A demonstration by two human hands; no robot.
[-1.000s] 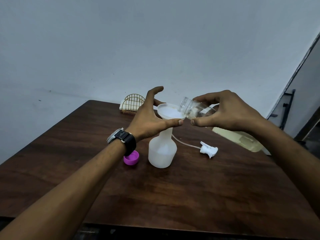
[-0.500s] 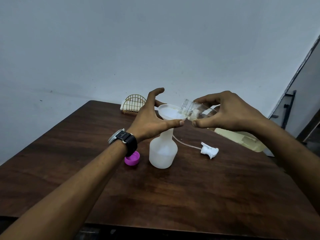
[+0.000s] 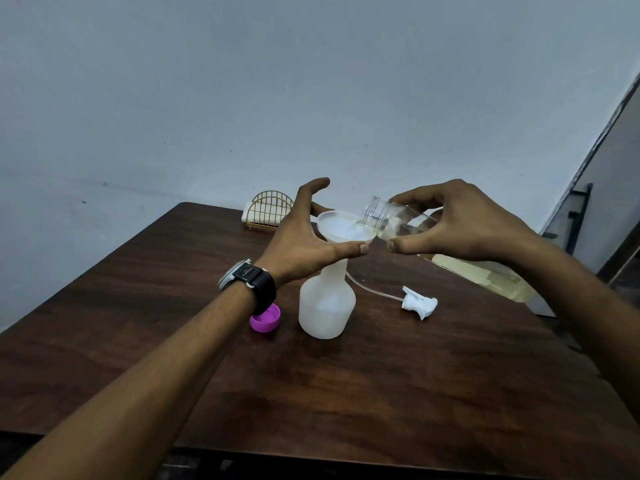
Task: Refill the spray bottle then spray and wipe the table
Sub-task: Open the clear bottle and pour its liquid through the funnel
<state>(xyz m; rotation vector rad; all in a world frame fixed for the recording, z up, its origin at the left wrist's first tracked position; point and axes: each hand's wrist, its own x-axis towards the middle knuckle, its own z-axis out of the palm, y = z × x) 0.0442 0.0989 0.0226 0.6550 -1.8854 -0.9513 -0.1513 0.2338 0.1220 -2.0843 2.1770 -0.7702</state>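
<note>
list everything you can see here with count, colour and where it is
spray bottle: 1, translucent white, upright at table centre, head off
funnel: 1, white, in the spray bottle's neck
refill bottle: 1, clear with yellowish liquid, tilted over the funnel
trigger head: 1, white, lying right of the spray bottle, tube attached
cap: 1, purple, left of the spray bottle
napkin holder: 1, gold wire, far table edge
table: 1, dark wood
watch: 1, black strap, left wrist
left hand: steadying the funnel
right hand: holding the refill bottle
</note>
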